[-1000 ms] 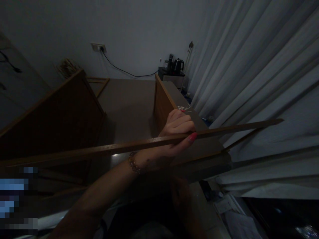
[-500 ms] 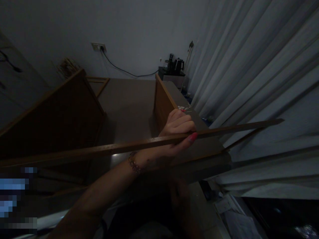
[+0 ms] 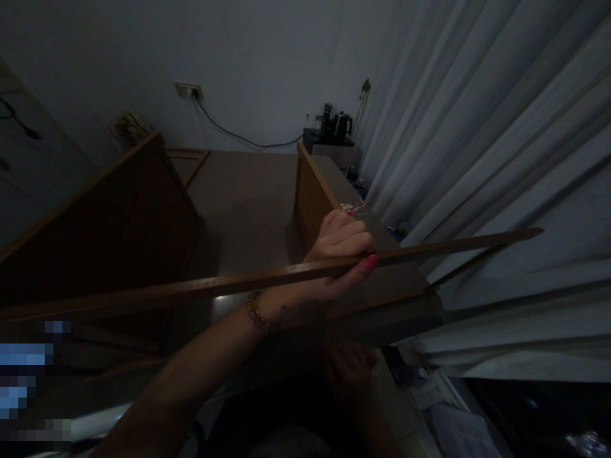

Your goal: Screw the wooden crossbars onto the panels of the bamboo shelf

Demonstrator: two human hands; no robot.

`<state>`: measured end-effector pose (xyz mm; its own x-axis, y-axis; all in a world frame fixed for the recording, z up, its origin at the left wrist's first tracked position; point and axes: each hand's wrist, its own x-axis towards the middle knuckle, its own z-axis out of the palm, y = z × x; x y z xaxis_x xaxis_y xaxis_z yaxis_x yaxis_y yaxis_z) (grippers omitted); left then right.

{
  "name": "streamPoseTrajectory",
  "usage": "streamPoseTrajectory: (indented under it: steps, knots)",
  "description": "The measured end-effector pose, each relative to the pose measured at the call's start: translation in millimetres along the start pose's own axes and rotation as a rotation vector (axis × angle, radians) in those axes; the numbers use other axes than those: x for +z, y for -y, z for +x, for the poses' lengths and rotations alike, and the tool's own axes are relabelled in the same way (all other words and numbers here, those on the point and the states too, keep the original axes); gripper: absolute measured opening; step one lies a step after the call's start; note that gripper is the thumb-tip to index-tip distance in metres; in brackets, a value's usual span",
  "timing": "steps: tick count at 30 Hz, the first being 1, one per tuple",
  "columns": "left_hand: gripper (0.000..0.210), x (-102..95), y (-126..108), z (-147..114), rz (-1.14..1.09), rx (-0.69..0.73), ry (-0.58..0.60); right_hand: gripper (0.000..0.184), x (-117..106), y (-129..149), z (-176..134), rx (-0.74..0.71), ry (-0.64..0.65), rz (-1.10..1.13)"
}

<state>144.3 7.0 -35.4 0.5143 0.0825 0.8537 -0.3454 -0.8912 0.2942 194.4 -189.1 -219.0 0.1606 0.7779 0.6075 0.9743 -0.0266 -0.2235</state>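
Note:
A long, narrow wooden bar [image 3: 258, 277] runs across the view, from the left edge to in front of the curtain. My left hand [image 3: 346, 238] is closed around it, with the red-nailed thumb on the near side and the fingers curled beyond. A bracelet circles the left wrist. Lower down, in deep shadow, is my right hand [image 3: 351, 366], below the near edge of a grey-brown surface [image 3: 248, 191]. Its fingers are too dark to make out clearly, and whether they touch anything is hidden.
Wooden panels stand at left [image 3: 109, 222] and centre [image 3: 315, 197] on the surface. A black kettle [image 3: 342, 125] sits on a small cabinet at the back. A cable [image 3: 238, 135] runs from the wall socket [image 3: 188, 90]. Pale curtains [image 3: 458, 127] hang at right, above papers [image 3: 461, 432].
My right hand has shifted slightly, and its fingers show a little more spread to the right. My left hand and the wooden bar have stayed in place.

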Motion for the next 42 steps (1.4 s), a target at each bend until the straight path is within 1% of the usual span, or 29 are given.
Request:
streamPoseTrajectory:
  steps: [3, 6, 9, 11, 15, 19, 22, 27, 31, 34, 38, 42]
  knots:
    - [0.039, -0.1, 0.4, -0.7, 0.006, -0.003, 0.007, 0.031, 3.1, -9.3, -6.9, -0.005, -0.013, -0.061]
    - [0.040, 0.3, 0.8, -1.6, 0.007, -0.039, 0.020, 0.032, 4.9, -14.9, -8.7, -0.016, -0.036, -0.103]
    - [0.040, 1.1, 1.4, -2.1, 0.017, -0.025, 0.003, 0.031, 3.7, -15.6, -5.9, -0.036, -0.022, -0.103]
    - [0.039, 1.4, 1.9, -2.3, 0.015, -0.009, -0.008, 0.030, 2.7, -14.8, -3.9, -0.046, -0.035, -0.106]
    - [0.037, 0.6, 2.1, -2.9, -0.011, -0.030, 0.018, 0.028, 3.4, -14.3, -5.2, -0.062, -0.062, -0.147]
    - [0.037, -0.3, 1.4, -2.0, -0.007, -0.023, 0.016, 0.033, 6.5, -15.8, -12.0, -0.062, -0.084, -0.178]
    - [0.037, -0.6, 0.6, -0.7, 0.004, -0.011, 0.013, 0.032, 8.1, -16.2, -15.4, -0.051, -0.119, -0.162]
    - [0.039, -0.1, 0.1, -0.3, 0.005, -0.017, 0.012, 0.023, 8.5, -15.7, -14.2, -0.051, -0.172, -0.143]
    - [0.041, 1.2, 1.4, -1.3, -0.007, -0.025, 0.020, 0.023, 9.5, -17.2, -14.1, -0.067, -0.166, -0.139]
    - [0.040, 2.1, 2.3, -1.8, -0.018, -0.009, 0.002, 0.023, 11.1, -18.0, -15.3, -0.061, -0.152, -0.144]
    - [0.039, 1.8, 1.1, -1.6, -0.019, -0.020, 0.001, 0.019, 11.8, -16.1, -13.6, -0.040, -0.166, -0.092]
    - [0.037, 0.7, -0.8, -1.3, -0.029, -0.034, 0.001, 0.020, 12.1, -14.1, -10.3, -0.038, -0.165, -0.058]
